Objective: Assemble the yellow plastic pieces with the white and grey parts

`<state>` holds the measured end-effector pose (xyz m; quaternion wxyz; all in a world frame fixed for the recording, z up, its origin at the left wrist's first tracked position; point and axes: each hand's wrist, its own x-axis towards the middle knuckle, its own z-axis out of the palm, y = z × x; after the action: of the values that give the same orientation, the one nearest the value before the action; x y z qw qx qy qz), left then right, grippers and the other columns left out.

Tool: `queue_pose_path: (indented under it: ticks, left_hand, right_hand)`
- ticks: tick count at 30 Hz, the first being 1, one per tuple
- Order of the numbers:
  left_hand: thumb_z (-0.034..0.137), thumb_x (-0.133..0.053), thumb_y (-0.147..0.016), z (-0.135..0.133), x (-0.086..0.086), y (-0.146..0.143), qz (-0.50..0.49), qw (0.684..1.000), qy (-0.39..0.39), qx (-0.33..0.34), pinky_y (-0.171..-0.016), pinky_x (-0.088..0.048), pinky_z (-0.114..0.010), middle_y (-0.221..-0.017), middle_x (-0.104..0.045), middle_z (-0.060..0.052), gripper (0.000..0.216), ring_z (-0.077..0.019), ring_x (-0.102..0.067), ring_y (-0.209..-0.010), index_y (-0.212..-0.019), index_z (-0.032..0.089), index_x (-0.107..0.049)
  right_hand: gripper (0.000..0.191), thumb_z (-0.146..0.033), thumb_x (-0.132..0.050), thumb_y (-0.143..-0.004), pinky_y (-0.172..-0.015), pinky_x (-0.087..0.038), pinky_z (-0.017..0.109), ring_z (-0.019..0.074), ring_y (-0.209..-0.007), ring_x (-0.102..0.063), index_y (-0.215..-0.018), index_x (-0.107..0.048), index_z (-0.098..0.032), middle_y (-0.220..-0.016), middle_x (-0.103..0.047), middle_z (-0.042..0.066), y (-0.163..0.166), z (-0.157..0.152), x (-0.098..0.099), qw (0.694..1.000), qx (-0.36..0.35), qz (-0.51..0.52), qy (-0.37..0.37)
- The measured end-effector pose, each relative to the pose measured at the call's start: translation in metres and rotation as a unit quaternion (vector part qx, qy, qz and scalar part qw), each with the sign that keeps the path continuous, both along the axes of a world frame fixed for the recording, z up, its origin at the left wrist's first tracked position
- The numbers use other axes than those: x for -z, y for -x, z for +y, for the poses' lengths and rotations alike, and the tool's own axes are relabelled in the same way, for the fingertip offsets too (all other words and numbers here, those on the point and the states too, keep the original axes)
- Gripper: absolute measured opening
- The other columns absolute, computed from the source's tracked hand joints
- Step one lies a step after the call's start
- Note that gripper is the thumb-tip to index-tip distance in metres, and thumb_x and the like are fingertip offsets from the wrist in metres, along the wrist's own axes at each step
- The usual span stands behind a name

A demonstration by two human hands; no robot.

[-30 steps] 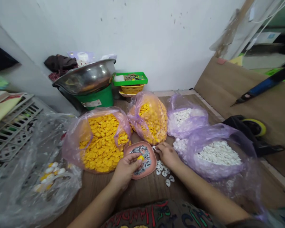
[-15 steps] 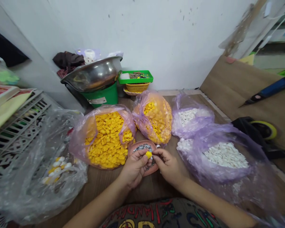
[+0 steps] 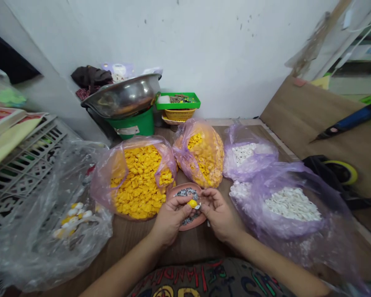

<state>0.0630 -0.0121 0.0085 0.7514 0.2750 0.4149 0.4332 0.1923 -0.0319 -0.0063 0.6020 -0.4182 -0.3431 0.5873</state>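
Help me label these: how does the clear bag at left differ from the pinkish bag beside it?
The clear bag is colourless, the pinkish bag tinted. The clear bag lies slack around few pieces; the pinkish bag bulges with many. The clear bag mixes white and yellow; the pinkish bag shows only yellow. Both are plastic.

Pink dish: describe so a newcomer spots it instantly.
Below the pale wall, find two bags of yellow pieces. Nearer the camera, partly behind the left hand, sits the pink dish. Its grey bits set it apart from bagged yellow and white pieces.
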Motion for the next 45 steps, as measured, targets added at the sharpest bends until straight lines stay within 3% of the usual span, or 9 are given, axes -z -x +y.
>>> queue_pose_path:
  ticks: [7, 11, 15, 23, 30, 35, 40, 43, 45]
  left_hand:
    - [0.026, -0.081, -0.042, -0.003, -0.001, -0.003, -0.034, 0.999, 0.031, -0.018, -0.054, -0.046, -0.019, -0.059, -0.067, 0.0, 0.031, -0.0079, -0.058, -0.051, -0.067, 0.015, -0.067]
    - [0.028, -0.08, -0.046, -0.004, -0.002, -0.002, -0.066, 0.997, 0.048, 0.009, -0.061, -0.048, -0.024, -0.066, -0.068, -0.003, 0.029, -0.0118, -0.06, -0.061, -0.068, 0.014, -0.067]
    - [0.027, -0.08, -0.047, -0.004, 0.001, 0.0, -0.061, 0.997, 0.048, 0.0, -0.062, -0.047, -0.024, -0.07, -0.068, -0.003, 0.027, -0.0121, -0.06, -0.063, -0.067, 0.014, -0.067]
    - [0.035, -0.077, -0.049, -0.002, 0.007, 0.002, 0.072, 0.996, -0.038, 0.025, -0.062, -0.046, -0.026, -0.065, -0.068, -0.003, 0.03, -0.0129, -0.057, -0.06, -0.072, 0.016, -0.072]
    - [0.024, -0.074, -0.053, -0.001, 0.002, 0.004, 0.217, 0.952, -0.216, -0.025, -0.071, -0.047, -0.03, -0.066, -0.067, -0.003, 0.01, -0.0178, -0.059, -0.07, -0.063, 0.024, -0.072]
    - [0.026, -0.078, -0.046, -0.002, 0.004, -0.002, 0.149, 0.98, -0.132, -0.027, -0.064, -0.049, -0.027, -0.067, -0.067, -0.002, 0.015, -0.0146, -0.058, -0.063, -0.056, 0.02, -0.069]
    - [0.031, -0.08, -0.043, 0.001, 0.007, -0.008, 0.072, 0.997, -0.008, 0.024, -0.053, -0.047, -0.023, -0.058, -0.066, -0.001, 0.03, -0.0105, -0.057, -0.051, -0.062, 0.014, -0.064]
    - [0.027, -0.081, -0.04, 0.005, 0.009, -0.006, 0.1, 0.995, 0.011, 0.007, -0.052, -0.046, -0.021, -0.059, -0.067, -0.001, 0.033, -0.01, -0.058, -0.052, -0.065, 0.014, -0.065]
    - [0.027, -0.081, -0.041, 0.009, 0.011, -0.002, 0.128, 0.992, 0.016, 0.007, -0.051, -0.045, -0.019, -0.057, -0.066, -0.001, 0.032, -0.0093, -0.057, -0.05, -0.066, 0.014, -0.065]
  right_hand:
    - [0.017, -0.029, -0.06, -0.069, -0.075, -0.048, 0.032, 0.0176, -0.08, -0.06, -0.083, -0.066, -0.022, -0.085, -0.067, 0.002, 0.003, -0.005, 0.007, 0.983, 0.008, -0.185, 0.001]
    - [0.024, -0.024, -0.065, -0.063, -0.072, -0.05, 0.031, 0.0175, -0.076, -0.061, -0.087, -0.066, -0.021, -0.083, -0.066, 0.002, 0.0, -0.004, 0.002, 0.979, -0.035, -0.201, -0.005]
    - [0.019, -0.024, -0.063, -0.065, -0.071, -0.05, 0.031, 0.017, -0.075, -0.06, -0.084, -0.067, -0.021, -0.083, -0.065, 0.003, -0.002, -0.003, 0.001, 0.969, -0.006, -0.243, -0.034]
    - [0.022, -0.028, -0.056, -0.075, -0.083, -0.046, 0.033, 0.0174, -0.09, -0.06, -0.094, -0.067, -0.027, -0.093, -0.066, 0.003, -0.007, -0.004, 0.003, 0.964, -0.043, -0.251, -0.083]
    - [0.028, -0.035, -0.051, -0.081, -0.085, -0.045, 0.035, 0.0176, -0.092, -0.058, -0.106, -0.062, -0.029, -0.097, -0.065, 0.004, -0.011, -0.002, 0.006, 0.952, -0.102, -0.277, -0.087]
    - [0.028, -0.032, -0.047, -0.084, -0.076, -0.047, 0.03, 0.0149, -0.083, -0.057, -0.109, -0.059, -0.032, -0.085, -0.06, 0.002, -0.011, -0.002, 0.011, 0.931, -0.101, -0.317, -0.151]
    - [0.035, -0.024, -0.046, -0.083, -0.071, -0.048, 0.028, 0.0155, -0.08, -0.055, -0.118, -0.053, -0.028, -0.083, -0.056, 0.004, -0.019, -0.008, -0.004, 0.873, -0.049, -0.441, -0.203]
    - [0.033, -0.02, -0.044, -0.081, -0.074, -0.047, 0.031, 0.0183, -0.085, -0.055, -0.111, -0.058, -0.024, -0.09, -0.06, 0.007, -0.058, -0.01, -0.026, 0.806, 0.025, -0.557, -0.197]
    - [0.027, -0.018, -0.044, -0.078, -0.075, -0.045, 0.034, 0.0206, -0.083, -0.057, -0.092, -0.066, -0.023, -0.085, -0.063, 0.007, -0.099, -0.012, -0.036, 0.743, 0.097, -0.652, -0.113]
